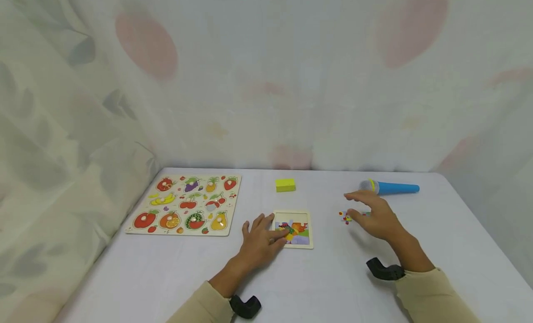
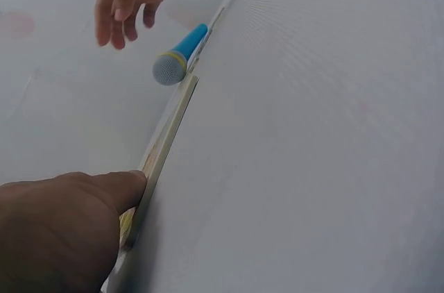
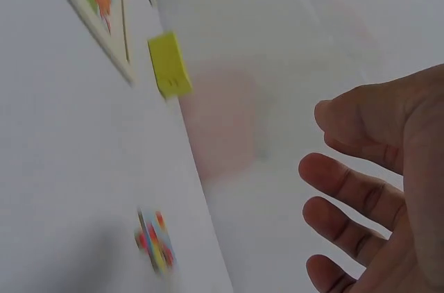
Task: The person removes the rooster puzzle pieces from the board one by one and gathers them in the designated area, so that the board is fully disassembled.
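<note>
Two bare hands in pale sleeves (image 1: 429, 297) at work over a white table (image 1: 320, 286). Item: left hand (image 1: 260, 239), fingers spread and mostly extended, laid over the left side of a small framed puzzle (image 1: 311, 235), one fingertip touching the colourful picture inside; it steadies rather than grasps. The puzzle lies flat, near the middle of the table, its upper part showing bare backing. Item: right hand (image 1: 374, 216), thumb and fingers well parted, gripping nothing, poised above a small multicoloured piece (image 3: 155, 241), blurred; whether it is single or several cannot be told. Item: one yellow block (image 1: 285, 185), beyond the puzzle, bearing a small dark mark too blurred to read. Item: one toy microphone, blue handle (image 1: 397, 188), yellow ring, grey mesh head, lying on its side beyond the right hand. Item: one fruit board (image 1: 178, 189), at the left, flat, showing grapes, pineapple, bananas, cherries, orange, watermelon and pear. Item: two black wrist mounts (image 1: 245, 307), one per arm. Backdrop: pale cloth (image 1: 325, 82) with faded pink patches.
</note>
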Demonstrator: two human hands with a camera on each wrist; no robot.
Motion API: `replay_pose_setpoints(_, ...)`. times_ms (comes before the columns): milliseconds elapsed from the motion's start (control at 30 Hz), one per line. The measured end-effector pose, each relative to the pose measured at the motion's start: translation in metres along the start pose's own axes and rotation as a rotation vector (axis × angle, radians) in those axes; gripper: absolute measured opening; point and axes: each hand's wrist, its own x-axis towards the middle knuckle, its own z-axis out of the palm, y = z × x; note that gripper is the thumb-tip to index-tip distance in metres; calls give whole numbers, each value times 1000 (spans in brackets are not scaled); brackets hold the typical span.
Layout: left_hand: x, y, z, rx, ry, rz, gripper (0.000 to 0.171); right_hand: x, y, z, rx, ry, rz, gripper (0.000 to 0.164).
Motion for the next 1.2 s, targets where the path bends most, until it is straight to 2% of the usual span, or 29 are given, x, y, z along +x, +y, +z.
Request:
replay_pose_setpoints(333,0,3,-2,-26,-20,-10,29,26,-33,55,121,-126,-16,34)
replay_pose_setpoints(500,0,3,-3,-39,-23,-6,26,34,-41,80,153,-148,-63,33)
replay_pose_setpoints(767,-1,1,-4,-34,-20,7,23,43,-44,113,145,-253,-29,31)
replay_pose_setpoints(1000,-1,1,-3,-42,-17,18,23,42,-48,131,73,-363,-23,30)
replay_pose_setpoints(1200,0,-1,-4,-33,-18,10,24,42,-52,134,30,-395,13,19)
